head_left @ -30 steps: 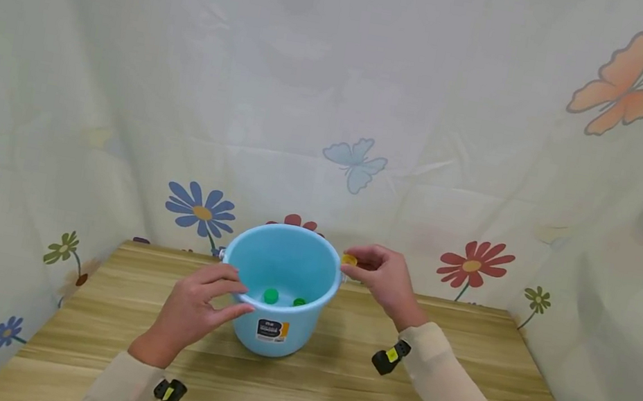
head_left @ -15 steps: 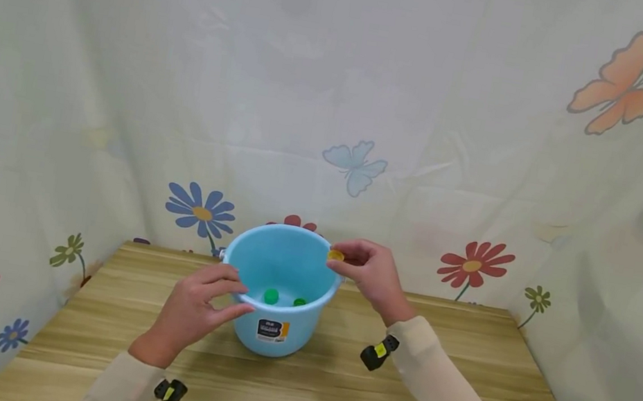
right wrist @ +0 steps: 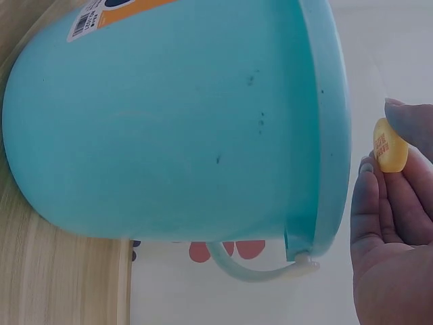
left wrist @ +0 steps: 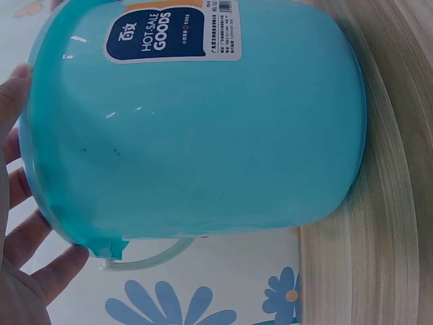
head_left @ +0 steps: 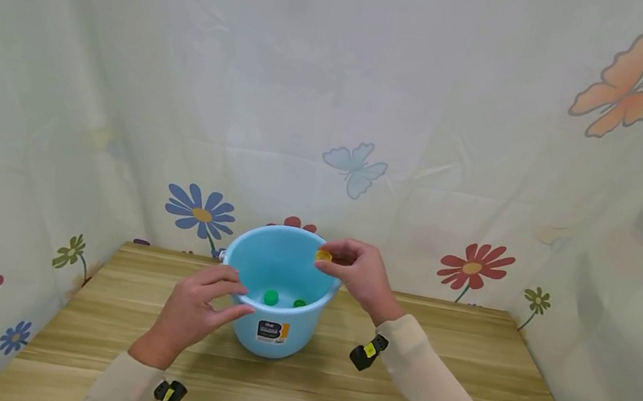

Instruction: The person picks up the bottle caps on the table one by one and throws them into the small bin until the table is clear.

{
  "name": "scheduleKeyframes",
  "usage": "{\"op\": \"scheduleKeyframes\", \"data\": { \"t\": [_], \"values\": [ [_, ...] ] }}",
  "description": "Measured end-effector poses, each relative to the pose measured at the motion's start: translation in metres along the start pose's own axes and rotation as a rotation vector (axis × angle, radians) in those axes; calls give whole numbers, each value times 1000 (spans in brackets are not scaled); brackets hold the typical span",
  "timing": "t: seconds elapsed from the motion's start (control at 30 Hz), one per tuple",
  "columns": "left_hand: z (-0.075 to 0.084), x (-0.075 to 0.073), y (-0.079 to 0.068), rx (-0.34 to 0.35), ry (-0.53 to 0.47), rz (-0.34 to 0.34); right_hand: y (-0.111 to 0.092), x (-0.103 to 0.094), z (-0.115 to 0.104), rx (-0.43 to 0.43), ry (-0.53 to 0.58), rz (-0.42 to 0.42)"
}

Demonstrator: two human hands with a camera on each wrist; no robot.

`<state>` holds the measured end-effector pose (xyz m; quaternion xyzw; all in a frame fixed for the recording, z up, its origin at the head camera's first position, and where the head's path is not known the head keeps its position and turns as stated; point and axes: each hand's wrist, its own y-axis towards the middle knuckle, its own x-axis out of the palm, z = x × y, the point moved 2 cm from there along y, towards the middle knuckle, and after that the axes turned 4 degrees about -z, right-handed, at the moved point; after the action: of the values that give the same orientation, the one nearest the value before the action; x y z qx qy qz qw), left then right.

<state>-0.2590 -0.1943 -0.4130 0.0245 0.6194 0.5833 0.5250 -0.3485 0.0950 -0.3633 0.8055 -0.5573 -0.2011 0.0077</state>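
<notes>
A light blue bucket [head_left: 302,329] stands upright on the wooden table, its label towards me. My left hand [head_left: 192,310] holds its near left rim, thumb on the outside and fingers over the edge. Between thumb and fingertips, my right hand [head_left: 364,279] pinches a yellow bottle cap [right wrist: 391,146], above the bucket's right side in the head view. From the right wrist, the cap shows just beyond the rim, with faint red print on its top. Two green caps, one larger cap [head_left: 271,298] and one smaller cap [head_left: 299,304], lie on the bucket's floor.
The bucket's pale handle [right wrist: 260,273] hangs down on the far side. A white curtain [head_left: 289,83] printed with flowers and butterflies encloses the wooden table [head_left: 430,393] at the back and both sides. Each wrist wears a small black camera.
My right hand has carried the yellow cap leftwards, from just outside the right rim to over the bucket's opening. The left hand and the bucket have stayed put.
</notes>
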Motion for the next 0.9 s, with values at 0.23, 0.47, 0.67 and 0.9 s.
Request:
{"op": "scheduleKeyframes", "data": {
  "t": [0.23,0.47,0.67,0.9],
  "values": [
    [-1,1,-1,-8,0,-2,-1,5,0,6,1,-1],
    [-2,1,-1,6,-10,3,0,6,3,8,4,1],
    [-1,1,-1,11,2,6,2,7,6,8,-1,2],
    [-2,2,-2,1,9,-1,1,9,2,8,-16,18]
  ]
}}
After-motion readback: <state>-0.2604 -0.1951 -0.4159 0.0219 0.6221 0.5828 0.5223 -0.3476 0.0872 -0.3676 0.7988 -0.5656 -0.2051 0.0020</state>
